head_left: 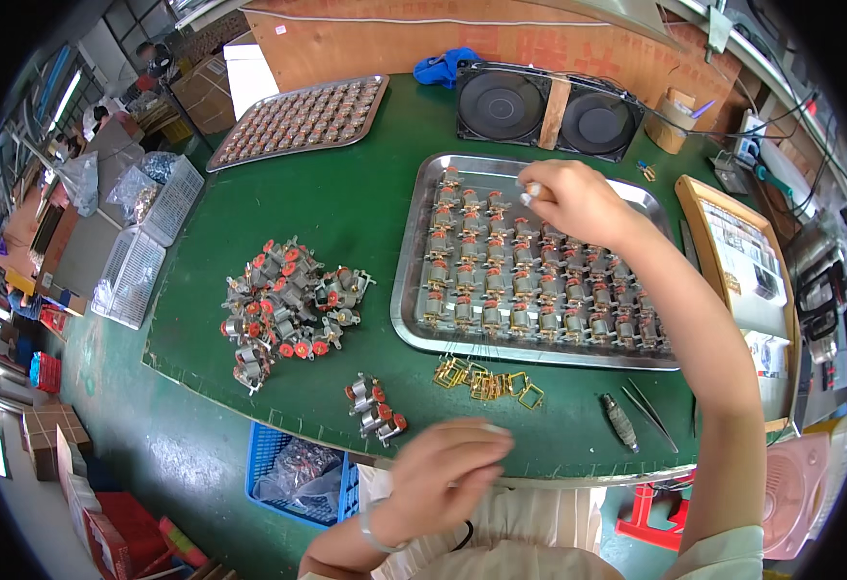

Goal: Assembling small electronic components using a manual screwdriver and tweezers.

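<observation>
My right hand [578, 201] is over the far part of a metal tray [409, 300], its fingers pinched together with pale wraps at the tips. Whatever it may hold is hidden under the fingers. Rows of small silver metal parts with orange-red discs [494, 280], like little motors, stand in the tray. My left hand [447, 476] hovers at the table's near edge, fingers stretched loosely to the right, with nothing visible in it. Close to it lie a few of the same parts [377, 411] and a cluster of brass-coloured frames [486, 382]. A larger heap of parts [283, 304] sits farther left.
Another filled tray [298, 121] is at the back left. Two round black fans or speakers [549, 108] stand at the back. Tweezers [650, 416] and a grey knurled tool [620, 423] lie front right. A wooden frame [732, 261] borders the right; a blue crate [293, 474] is below.
</observation>
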`<state>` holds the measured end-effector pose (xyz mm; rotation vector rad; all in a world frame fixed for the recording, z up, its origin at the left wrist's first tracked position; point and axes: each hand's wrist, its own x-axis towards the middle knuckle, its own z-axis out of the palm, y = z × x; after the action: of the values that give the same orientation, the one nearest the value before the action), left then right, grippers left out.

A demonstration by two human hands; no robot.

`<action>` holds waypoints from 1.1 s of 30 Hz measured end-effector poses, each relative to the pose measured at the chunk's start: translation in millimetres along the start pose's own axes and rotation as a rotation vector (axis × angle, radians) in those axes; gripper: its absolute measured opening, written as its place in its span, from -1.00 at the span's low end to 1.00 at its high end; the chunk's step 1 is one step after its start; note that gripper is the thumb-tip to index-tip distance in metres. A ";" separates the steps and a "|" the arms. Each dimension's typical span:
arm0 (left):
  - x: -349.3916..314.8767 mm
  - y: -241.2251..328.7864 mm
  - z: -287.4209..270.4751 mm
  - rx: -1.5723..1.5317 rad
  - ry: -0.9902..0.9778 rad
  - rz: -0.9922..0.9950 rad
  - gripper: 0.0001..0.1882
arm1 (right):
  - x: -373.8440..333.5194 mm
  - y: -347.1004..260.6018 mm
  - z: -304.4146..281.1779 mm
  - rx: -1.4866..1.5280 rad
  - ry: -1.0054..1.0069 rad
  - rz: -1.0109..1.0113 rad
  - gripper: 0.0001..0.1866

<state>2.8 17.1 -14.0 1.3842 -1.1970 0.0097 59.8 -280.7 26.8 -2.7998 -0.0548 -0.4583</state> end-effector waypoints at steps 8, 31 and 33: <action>-13.1 -3.1 -81.4 0.533 -0.122 -0.331 -0.60 | -49.1 -97.9 -22.6 0.260 -0.193 -0.060 -0.83; -18.3 -20.8 -87.8 0.620 -0.102 -0.195 -0.66 | -57.9 -199.4 60.8 0.155 -0.239 -0.010 -0.70; -18.4 -22.5 -86.8 0.631 -0.079 -0.170 -0.65 | -54.7 -195.8 57.6 0.182 -0.251 -0.030 -0.72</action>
<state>62.9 86.0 -19.9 2.0499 -1.1866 0.2325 8.8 -76.1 14.0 -2.6627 -0.1838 -0.0994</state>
